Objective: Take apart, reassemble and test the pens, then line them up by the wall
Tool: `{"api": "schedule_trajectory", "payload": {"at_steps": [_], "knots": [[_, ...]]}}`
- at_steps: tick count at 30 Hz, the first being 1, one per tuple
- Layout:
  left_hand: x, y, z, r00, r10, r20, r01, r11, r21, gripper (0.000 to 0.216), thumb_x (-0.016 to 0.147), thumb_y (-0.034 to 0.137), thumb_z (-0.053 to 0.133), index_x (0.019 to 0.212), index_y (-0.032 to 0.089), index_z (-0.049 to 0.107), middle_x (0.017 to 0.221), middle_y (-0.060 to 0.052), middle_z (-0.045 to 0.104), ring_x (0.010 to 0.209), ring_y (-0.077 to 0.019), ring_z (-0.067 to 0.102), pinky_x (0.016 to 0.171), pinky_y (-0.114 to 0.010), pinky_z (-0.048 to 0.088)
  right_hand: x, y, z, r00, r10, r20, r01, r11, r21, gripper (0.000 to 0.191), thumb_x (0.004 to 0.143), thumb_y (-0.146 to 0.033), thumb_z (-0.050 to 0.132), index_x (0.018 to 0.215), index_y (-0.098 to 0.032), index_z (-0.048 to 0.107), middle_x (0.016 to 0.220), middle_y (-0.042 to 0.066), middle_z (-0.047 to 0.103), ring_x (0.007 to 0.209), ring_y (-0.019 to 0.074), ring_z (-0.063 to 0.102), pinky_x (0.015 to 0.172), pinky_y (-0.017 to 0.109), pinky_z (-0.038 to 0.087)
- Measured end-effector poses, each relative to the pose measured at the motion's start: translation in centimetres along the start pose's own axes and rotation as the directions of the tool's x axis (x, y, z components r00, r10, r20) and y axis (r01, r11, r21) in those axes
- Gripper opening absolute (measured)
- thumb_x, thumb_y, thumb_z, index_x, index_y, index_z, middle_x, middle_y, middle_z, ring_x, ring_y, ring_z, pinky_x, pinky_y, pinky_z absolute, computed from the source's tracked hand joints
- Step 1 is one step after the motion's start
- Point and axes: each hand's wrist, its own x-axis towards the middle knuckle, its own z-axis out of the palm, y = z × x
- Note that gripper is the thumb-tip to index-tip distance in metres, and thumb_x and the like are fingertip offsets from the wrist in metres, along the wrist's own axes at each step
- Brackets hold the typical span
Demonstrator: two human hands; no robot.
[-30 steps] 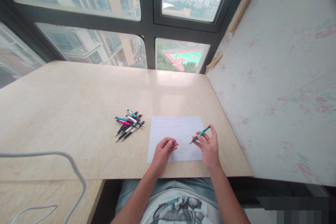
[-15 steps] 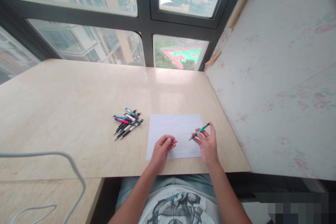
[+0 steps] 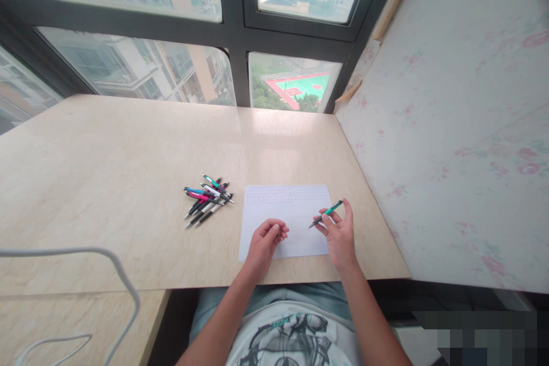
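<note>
My right hand [image 3: 340, 235] grips a green and black ballpoint pen [image 3: 329, 213] between thumb and fingers. Its tip points down to the left, over the right part of a white sheet of paper [image 3: 281, 245]. Rows of small handwriting run along the sheet's top. My left hand [image 3: 266, 242] rests at the paper's lower left, fingers curled in against the thumb, with nothing visible in them. Left of the sheet lies a loose pile of pens [image 3: 209, 201], in pink, blue, green, white and black, crossing one another.
The pale marble-patterned tabletop [image 3: 128, 154] reaches back to dark window frames [image 3: 235, 68]. A floral-papered wall [image 3: 429, 154] bounds the right side. At the lower left, a white cable [image 3: 124, 280] loops in front of the surface.
The view has shifted very slightly. Both hands, the pen, the paper and the pile keep their places.
</note>
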Motion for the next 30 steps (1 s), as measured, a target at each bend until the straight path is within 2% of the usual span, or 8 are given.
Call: {"api": "schedule_trajectory", "payload": {"at_steps": [20, 27, 30], "knots": [[0.04, 0.22, 0.23, 1.000, -0.002, -0.012, 0.002, 1.000, 0.012, 0.017, 0.082, 0.032, 0.068, 0.088, 0.015, 0.069, 0.083, -0.006, 0.068, 0.073, -0.0129, 0.059, 0.073, -0.025, 0.045, -0.05, -0.24, 0.25, 0.999, -0.046, -0.021, 0.045, 0.998, -0.035, 0.085, 0.073, -0.031, 0.077, 0.142, -0.034, 0.028, 0.093, 0.001, 0.067, 0.073, 0.0171, 0.069, 0.074, 0.043, 0.058], [0.08, 0.33, 0.25, 1.000, -0.017, -0.017, 0.017, 1.000, 0.004, 0.017, 0.081, 0.031, 0.068, 0.088, 0.015, 0.069, 0.082, -0.007, 0.068, 0.073, -0.0132, 0.059, 0.072, -0.024, 0.045, -0.01, -0.16, 0.24, 0.999, -0.032, -0.029, 0.030, 0.998, -0.046, 0.095, 0.072, -0.031, 0.077, 0.147, -0.038, 0.019, 0.094, -0.001, 0.066, 0.074, 0.0163, 0.068, 0.074, 0.042, 0.058], [0.13, 0.30, 0.22, 0.999, -0.022, -0.025, 0.022, 1.000, 0.007, 0.019, 0.081, 0.032, 0.069, 0.088, 0.015, 0.069, 0.082, -0.007, 0.068, 0.073, -0.0139, 0.059, 0.072, -0.025, 0.045, 0.06, 0.01, 0.09, 0.999, -0.035, -0.032, 0.033, 0.998, -0.055, 0.093, 0.072, -0.031, 0.076, 0.146, -0.036, 0.020, 0.094, 0.000, 0.066, 0.074, 0.0164, 0.068, 0.074, 0.042, 0.058]]}}
